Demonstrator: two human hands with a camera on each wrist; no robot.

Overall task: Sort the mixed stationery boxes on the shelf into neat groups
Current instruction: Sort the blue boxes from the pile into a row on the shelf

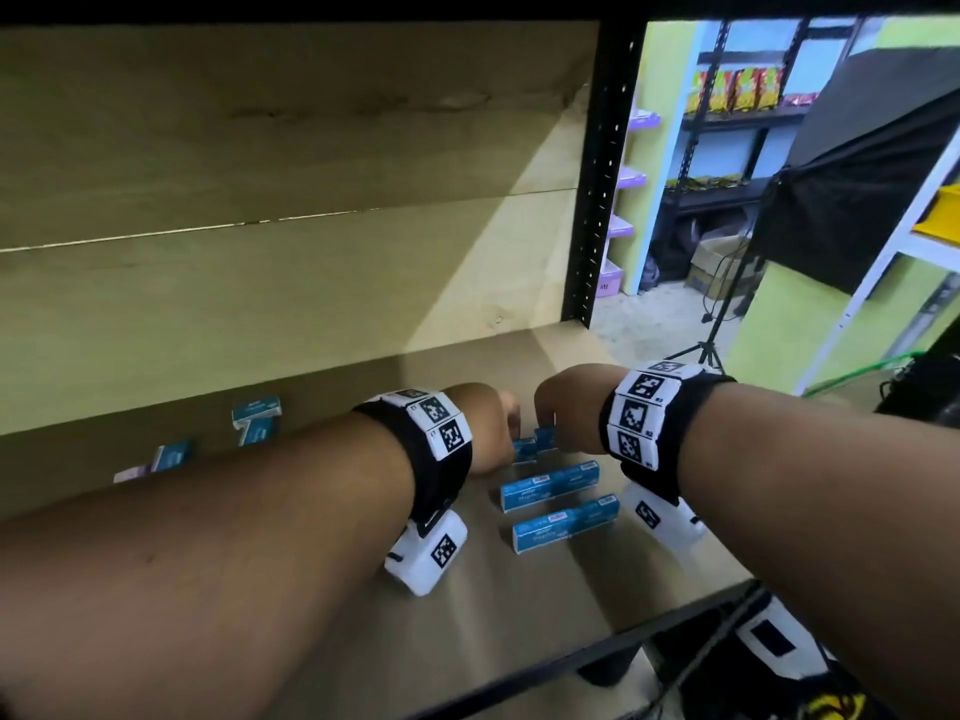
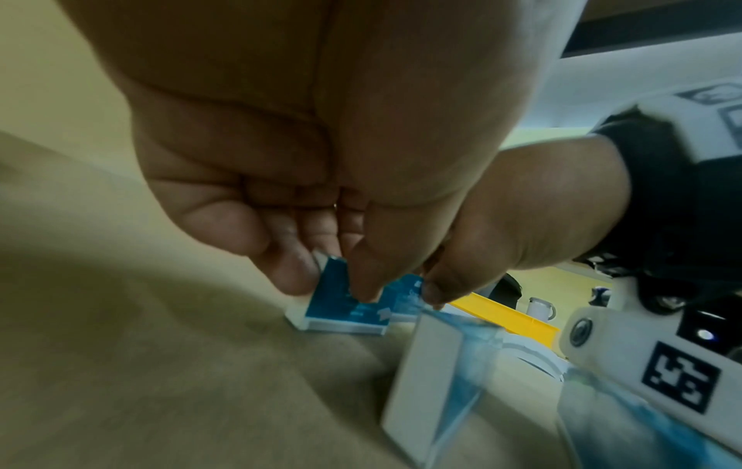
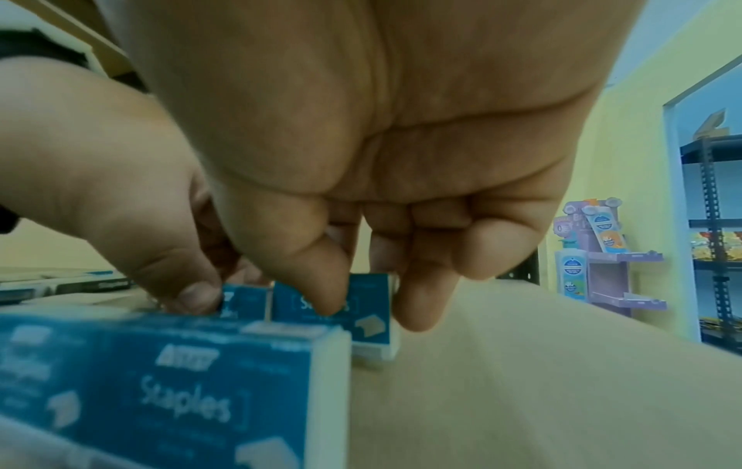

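Both hands meet over two small blue staple boxes standing side by side on the wooden shelf (image 1: 467, 641). My left hand (image 1: 501, 423) (image 2: 333, 285) pinches the left small staple box (image 2: 341, 304) (image 1: 523, 450) between thumb and fingers. My right hand (image 1: 550, 415) (image 3: 373, 304) pinches the right small staple box (image 3: 371, 320) (image 1: 545, 438) the same way. Just in front of them lie two long blue staple boxes, one (image 1: 550, 485) (image 3: 160, 396) behind the other (image 1: 566, 524). Most of both small boxes is hidden by the hands in the head view.
More blue boxes sit at the back left of the shelf, a stacked pair (image 1: 257, 420), one further left (image 1: 174, 456) and a pale box (image 1: 132, 474). A black upright post (image 1: 602, 174) bounds the shelf on the right. The back panel (image 1: 260, 200) is close behind.
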